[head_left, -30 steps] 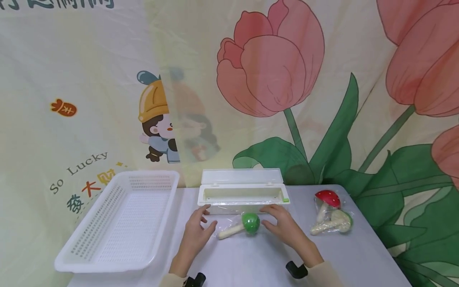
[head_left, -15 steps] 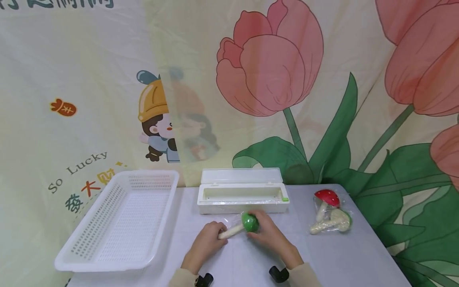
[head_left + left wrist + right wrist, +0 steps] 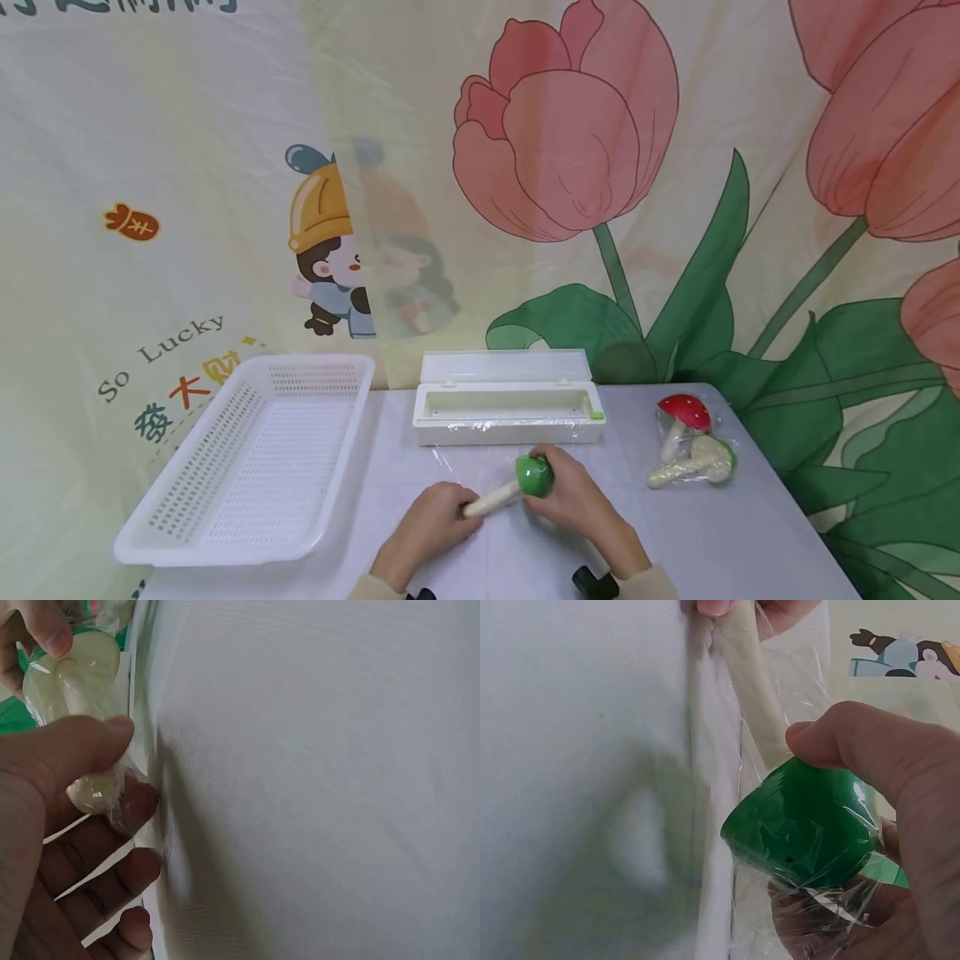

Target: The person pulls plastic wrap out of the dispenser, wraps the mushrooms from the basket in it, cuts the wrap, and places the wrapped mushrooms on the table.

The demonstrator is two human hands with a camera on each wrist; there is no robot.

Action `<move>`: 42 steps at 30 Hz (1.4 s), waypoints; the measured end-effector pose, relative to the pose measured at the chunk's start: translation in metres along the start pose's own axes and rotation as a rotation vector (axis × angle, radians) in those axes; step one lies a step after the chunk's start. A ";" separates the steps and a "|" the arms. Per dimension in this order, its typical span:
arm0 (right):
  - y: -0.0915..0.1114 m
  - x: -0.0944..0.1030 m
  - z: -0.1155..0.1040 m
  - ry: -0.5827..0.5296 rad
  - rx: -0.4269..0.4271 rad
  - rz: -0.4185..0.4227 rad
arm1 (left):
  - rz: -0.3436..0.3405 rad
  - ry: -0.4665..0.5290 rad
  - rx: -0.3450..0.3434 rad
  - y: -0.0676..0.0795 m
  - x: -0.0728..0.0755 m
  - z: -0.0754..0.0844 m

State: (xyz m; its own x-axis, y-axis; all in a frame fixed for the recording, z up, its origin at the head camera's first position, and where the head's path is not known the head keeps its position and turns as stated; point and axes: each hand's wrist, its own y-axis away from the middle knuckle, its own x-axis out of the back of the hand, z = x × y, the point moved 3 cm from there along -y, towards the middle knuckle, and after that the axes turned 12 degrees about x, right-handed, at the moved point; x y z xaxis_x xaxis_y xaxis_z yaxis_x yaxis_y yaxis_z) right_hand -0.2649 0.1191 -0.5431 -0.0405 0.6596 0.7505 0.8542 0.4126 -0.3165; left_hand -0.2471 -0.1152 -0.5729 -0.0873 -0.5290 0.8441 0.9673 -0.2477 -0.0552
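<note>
A toy mushroom with a glossy green cap (image 3: pixel 534 476) and pale stem (image 3: pixel 491 498) is held between my two hands, wrapped in clear film. My left hand (image 3: pixel 431 525) pinches the stem's end between thumb and fingers, as the left wrist view also shows with the stem end (image 3: pixel 91 793). My right hand (image 3: pixel 573 492) grips the cap. In the right wrist view its thumb lies at the top of the green cap (image 3: pixel 802 825), and loose film (image 3: pixel 795 682) hangs along the stem. Whether the mushroom touches the table is hard to tell.
Behind the hands stands a long white box (image 3: pixel 510 432) with its lid raised and clear film at its front. A white perforated basket (image 3: pixel 318 533) is at left. Film-wrapped mushrooms, one red-capped (image 3: pixel 685 413) and one green-capped (image 3: pixel 708 462), lie at right on the white-covered table (image 3: pixel 720 550).
Both hands have closed in from either side and taken hold of the mushroom, left on the stem, right on the cap. The mushroom has shifted slightly toward me and right, away from the box.
</note>
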 end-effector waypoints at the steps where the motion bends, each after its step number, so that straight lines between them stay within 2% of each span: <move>1: 0.001 0.000 0.000 -0.003 -0.001 -0.008 | -0.012 -0.004 -0.015 0.001 0.000 0.000; 8: 0.019 -0.006 0.007 -0.022 -0.035 -0.040 | -0.084 0.007 -0.039 0.007 -0.004 -0.002; 13: 0.031 -0.003 0.006 -0.040 0.010 -0.009 | -0.080 0.011 -0.037 0.010 -0.002 -0.005; 20: 0.045 0.006 0.004 -0.046 0.003 0.001 | -0.024 -0.068 -0.108 0.014 0.000 -0.002; 23: 0.048 0.010 0.004 -0.022 -0.003 0.025 | -0.048 -0.055 -0.105 0.017 0.000 -0.002; 26: 0.047 0.013 0.006 0.018 -0.038 0.024 | -0.092 -0.021 -0.072 0.020 0.000 -0.003; 31: 0.038 0.015 0.008 0.041 -0.142 -0.085 | -0.179 0.030 -0.019 0.023 0.004 -0.003; 34: 0.030 0.017 0.006 0.031 -0.158 -0.154 | -0.209 0.040 0.004 0.025 0.008 -0.005; 38: 0.021 0.018 0.002 0.043 -0.108 -0.215 | -0.167 -0.002 0.028 0.024 0.011 -0.006; 42: 0.014 0.016 0.000 0.082 -0.103 -0.244 | -0.102 -0.041 -0.021 0.018 0.005 -0.003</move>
State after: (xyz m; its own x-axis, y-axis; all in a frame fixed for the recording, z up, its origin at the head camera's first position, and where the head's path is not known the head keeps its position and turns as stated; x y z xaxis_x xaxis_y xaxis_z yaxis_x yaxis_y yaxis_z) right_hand -0.2535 0.1355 -0.5351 -0.2130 0.4939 0.8430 0.8729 0.4838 -0.0629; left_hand -0.2310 -0.1249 -0.5715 -0.1746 -0.4665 0.8671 0.9485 -0.3160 0.0210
